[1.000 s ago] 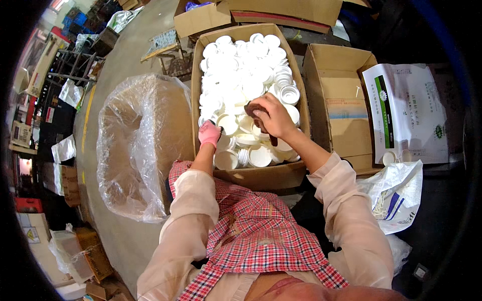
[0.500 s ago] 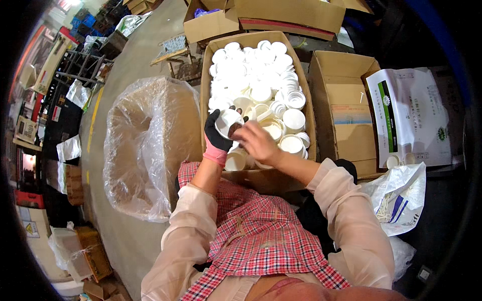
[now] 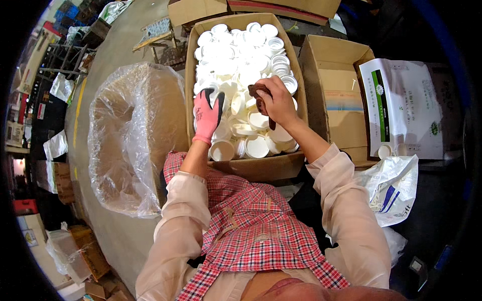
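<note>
My left hand [image 3: 208,113], in a pink glove with black fingers, reaches over the left side of the pile of round white plastic lids [image 3: 233,52]. Its thumb and forefinger are spread, and no lid is plainly gripped; the other fingertips are partly lost among the lids. Over the right side of the pile, my bare right hand [image 3: 279,100] is closed around a dark brown object [image 3: 262,98], whose kind I cannot make out. The lids, some face up and some on edge, fill a cardboard box [image 3: 301,75] in front of me.
Left of the lids stands a carton lined with clear plastic [image 3: 120,165]. On the right are an open cardboard box [image 3: 346,80], a printed white sheet [image 3: 409,110] and a white bag [image 3: 391,190] holding thin white pieces. A small stool [image 3: 155,37] stands beyond.
My hands have come apart. The white lid that my left hand held is no longer in it; that hand now spreads over the pile. My right hand has moved right. The view has shifted slightly.
</note>
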Demonstrator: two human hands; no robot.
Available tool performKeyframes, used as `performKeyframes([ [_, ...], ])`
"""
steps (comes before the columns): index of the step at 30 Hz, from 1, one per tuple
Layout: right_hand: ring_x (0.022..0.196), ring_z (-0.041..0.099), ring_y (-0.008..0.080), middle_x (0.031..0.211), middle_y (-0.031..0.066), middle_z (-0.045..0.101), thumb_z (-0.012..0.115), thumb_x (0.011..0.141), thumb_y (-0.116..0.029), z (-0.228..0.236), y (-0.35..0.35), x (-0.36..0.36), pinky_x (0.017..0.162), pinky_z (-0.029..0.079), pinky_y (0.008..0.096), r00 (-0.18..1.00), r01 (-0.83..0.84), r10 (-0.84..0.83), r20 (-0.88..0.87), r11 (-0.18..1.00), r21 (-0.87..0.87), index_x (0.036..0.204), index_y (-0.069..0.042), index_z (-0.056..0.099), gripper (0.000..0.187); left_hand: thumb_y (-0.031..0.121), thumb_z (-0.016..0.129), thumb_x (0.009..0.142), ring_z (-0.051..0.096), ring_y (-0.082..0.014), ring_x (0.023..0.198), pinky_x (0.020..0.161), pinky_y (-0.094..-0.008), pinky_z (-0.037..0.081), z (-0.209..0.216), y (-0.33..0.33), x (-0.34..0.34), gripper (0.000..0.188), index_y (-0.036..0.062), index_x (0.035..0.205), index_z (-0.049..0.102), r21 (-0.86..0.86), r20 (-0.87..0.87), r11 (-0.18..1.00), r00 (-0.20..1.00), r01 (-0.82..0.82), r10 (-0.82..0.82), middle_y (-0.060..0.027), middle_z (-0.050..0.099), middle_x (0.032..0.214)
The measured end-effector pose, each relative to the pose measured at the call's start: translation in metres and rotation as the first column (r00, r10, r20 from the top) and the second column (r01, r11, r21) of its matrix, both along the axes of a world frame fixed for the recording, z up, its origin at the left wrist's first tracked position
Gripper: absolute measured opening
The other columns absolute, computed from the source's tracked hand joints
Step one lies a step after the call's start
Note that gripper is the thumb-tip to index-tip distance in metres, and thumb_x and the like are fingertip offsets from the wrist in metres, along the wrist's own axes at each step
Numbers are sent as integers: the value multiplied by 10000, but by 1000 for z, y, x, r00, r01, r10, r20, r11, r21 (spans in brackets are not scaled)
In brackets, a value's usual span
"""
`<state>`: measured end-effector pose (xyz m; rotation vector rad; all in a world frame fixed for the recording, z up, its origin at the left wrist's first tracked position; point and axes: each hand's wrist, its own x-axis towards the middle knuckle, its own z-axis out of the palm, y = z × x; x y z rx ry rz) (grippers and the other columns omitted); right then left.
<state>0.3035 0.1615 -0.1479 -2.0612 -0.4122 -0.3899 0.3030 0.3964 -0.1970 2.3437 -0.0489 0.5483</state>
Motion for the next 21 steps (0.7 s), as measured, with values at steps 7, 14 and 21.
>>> performKeyframes([
  [7, 886, 572, 325, 927, 135, 554, 609, 839, -88, -11, -16, -11, 806, 460, 386, 978, -188, 176, -113, 977, -103, 1030, -54, 623, 195, 480, 630, 863, 679, -330, 725, 667, -405, 538, -20, -34, -48, 534, -49, 800, 665, 167, -783, 981, 618, 95, 73, -225, 683, 815],
  [14, 904, 560, 319, 950, 124, 553, 628, 842, -100, -30, -9, -26, 807, 457, 392, 925, -377, 375, -56, 925, -53, 1084, -50, 620, 247, 141, 614, 864, 663, -258, 901, 770, -376, 563, -15, 8, -45, 241, -25, 1037, 641, 126, -309, 899, 878, 419, -366, -103, 674, 999],
  [21, 851, 557, 321, 895, 120, 526, 645, 811, -112, -20, 33, -49, 757, 469, 406, 942, -325, 324, 87, 946, -10, 985, -59, 619, 183, 243, 455, 949, 548, -304, 1179, 1025, -445, 431, 2, -16, -38, 432, 28, 1323, 477, -983, 165, -154, 823, 96, -543, -154, 575, 1262],
])
